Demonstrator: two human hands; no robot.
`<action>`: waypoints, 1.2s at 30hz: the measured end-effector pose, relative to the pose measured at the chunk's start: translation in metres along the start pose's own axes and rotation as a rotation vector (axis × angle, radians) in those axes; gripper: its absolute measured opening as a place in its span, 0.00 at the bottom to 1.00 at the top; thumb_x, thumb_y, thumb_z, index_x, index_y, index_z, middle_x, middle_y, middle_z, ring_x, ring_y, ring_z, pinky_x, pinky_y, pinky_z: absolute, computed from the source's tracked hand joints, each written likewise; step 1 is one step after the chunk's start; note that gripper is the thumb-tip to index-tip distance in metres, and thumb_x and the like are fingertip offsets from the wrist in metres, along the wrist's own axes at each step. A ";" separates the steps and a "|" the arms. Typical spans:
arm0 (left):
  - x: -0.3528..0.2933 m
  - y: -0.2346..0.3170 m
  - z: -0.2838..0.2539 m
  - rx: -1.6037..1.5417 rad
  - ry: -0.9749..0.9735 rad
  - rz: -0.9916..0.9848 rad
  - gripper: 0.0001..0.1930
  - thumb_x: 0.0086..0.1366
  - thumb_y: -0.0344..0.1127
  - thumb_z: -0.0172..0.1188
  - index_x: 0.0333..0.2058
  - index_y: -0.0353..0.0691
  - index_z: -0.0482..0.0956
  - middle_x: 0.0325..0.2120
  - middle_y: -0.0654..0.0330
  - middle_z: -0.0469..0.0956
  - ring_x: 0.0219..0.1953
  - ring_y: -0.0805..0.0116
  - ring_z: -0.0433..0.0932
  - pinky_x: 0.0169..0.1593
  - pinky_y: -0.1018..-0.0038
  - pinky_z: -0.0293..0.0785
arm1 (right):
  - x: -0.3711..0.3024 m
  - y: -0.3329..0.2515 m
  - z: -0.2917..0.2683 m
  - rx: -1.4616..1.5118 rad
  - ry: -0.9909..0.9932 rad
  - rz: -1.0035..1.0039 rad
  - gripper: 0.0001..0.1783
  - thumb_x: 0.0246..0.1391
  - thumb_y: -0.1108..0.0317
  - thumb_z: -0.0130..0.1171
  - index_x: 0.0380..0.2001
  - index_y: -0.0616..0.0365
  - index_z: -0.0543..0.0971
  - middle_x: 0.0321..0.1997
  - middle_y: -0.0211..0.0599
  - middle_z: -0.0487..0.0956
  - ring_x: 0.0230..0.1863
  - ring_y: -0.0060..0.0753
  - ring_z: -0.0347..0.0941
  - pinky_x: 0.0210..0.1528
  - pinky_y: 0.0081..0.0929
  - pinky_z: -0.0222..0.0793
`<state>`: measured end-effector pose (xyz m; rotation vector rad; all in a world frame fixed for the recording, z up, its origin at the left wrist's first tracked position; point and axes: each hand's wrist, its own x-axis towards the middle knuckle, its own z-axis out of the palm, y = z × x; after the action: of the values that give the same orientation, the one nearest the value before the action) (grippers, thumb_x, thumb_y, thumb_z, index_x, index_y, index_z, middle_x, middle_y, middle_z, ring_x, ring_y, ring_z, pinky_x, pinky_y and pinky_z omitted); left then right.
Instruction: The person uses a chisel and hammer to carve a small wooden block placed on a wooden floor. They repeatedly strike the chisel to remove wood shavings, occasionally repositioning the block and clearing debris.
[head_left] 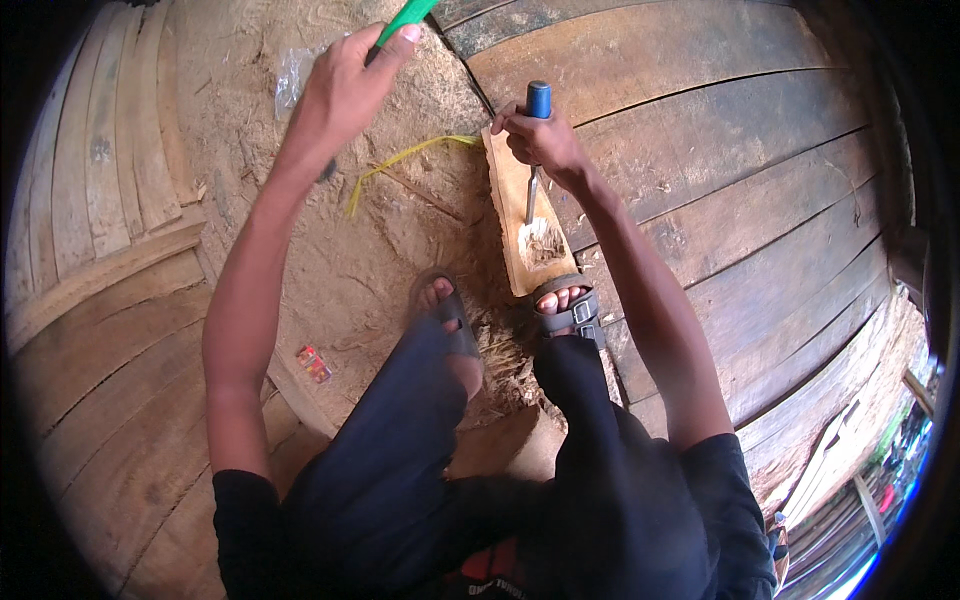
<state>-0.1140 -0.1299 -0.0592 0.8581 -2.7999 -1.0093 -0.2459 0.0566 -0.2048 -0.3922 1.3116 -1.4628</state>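
My right hand [550, 148] is closed around a chisel [539, 99] with a blue handle, held nearly upright. Its metal blade reaches down to a rough hollow [541, 243] cut in a pale wooden block [514, 180]. The block lies lengthwise in front of me, its near end against my sandalled right foot [567, 302]. Raised at the upper left, my left hand [352, 82] grips a tool with a green handle [409, 16]. The far end of that tool is outside the view, so its kind is hidden.
Wide wooden planks [720, 130] cover the right side, and more boards [110, 340] lie at the left. Between them is sandy ground [330, 250] with a yellow strip [415, 148], a clear plastic scrap [290, 80] and a small red wrapper [313, 364]. Wood chips lie near my feet.
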 end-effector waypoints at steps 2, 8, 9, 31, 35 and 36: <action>-0.003 0.000 0.000 0.040 -0.067 0.000 0.23 0.71 0.55 0.50 0.30 0.40 0.78 0.11 0.68 0.63 0.14 0.78 0.61 0.18 0.72 0.55 | -0.002 0.001 0.002 0.020 -0.016 0.015 0.07 0.59 0.70 0.54 0.29 0.61 0.77 0.13 0.19 0.60 0.12 0.14 0.52 0.15 0.19 0.44; 0.000 0.004 -0.003 0.044 -0.010 -0.010 0.25 0.71 0.57 0.50 0.29 0.39 0.77 0.11 0.68 0.63 0.15 0.78 0.62 0.19 0.71 0.56 | 0.003 0.003 0.000 -0.018 -0.029 0.013 0.07 0.59 0.70 0.54 0.29 0.61 0.77 0.14 0.20 0.61 0.13 0.13 0.53 0.16 0.18 0.45; -0.004 -0.002 0.001 -0.019 -0.044 -0.052 0.26 0.71 0.57 0.50 0.29 0.38 0.77 0.11 0.68 0.63 0.15 0.77 0.62 0.20 0.71 0.56 | 0.004 0.003 0.004 -0.055 -0.033 0.006 0.07 0.59 0.71 0.54 0.29 0.61 0.77 0.14 0.20 0.61 0.13 0.13 0.53 0.16 0.18 0.45; -0.021 0.009 -0.010 0.255 -0.237 -0.009 0.26 0.70 0.59 0.51 0.31 0.37 0.77 0.17 0.69 0.62 0.21 0.76 0.61 0.25 0.71 0.60 | 0.006 0.006 0.003 -0.089 -0.070 -0.021 0.07 0.50 0.67 0.58 0.26 0.58 0.82 0.17 0.27 0.71 0.17 0.18 0.64 0.20 0.22 0.56; -0.017 0.008 -0.005 0.153 -0.087 -0.035 0.26 0.70 0.57 0.51 0.34 0.34 0.78 0.17 0.67 0.63 0.21 0.75 0.62 0.26 0.70 0.60 | 0.003 0.004 0.004 -0.091 -0.043 -0.028 0.07 0.50 0.68 0.59 0.26 0.59 0.81 0.17 0.26 0.71 0.16 0.18 0.63 0.19 0.21 0.54; -0.020 0.005 -0.002 0.158 -0.119 -0.035 0.26 0.70 0.57 0.51 0.34 0.34 0.78 0.17 0.66 0.63 0.21 0.74 0.62 0.26 0.70 0.60 | 0.001 0.005 0.006 -0.096 -0.058 -0.021 0.07 0.53 0.68 0.58 0.27 0.60 0.80 0.16 0.24 0.68 0.15 0.17 0.60 0.18 0.20 0.52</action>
<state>-0.0990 -0.1175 -0.0512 0.8944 -3.0087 -0.8803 -0.2392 0.0533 -0.2072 -0.5092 1.3382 -1.3988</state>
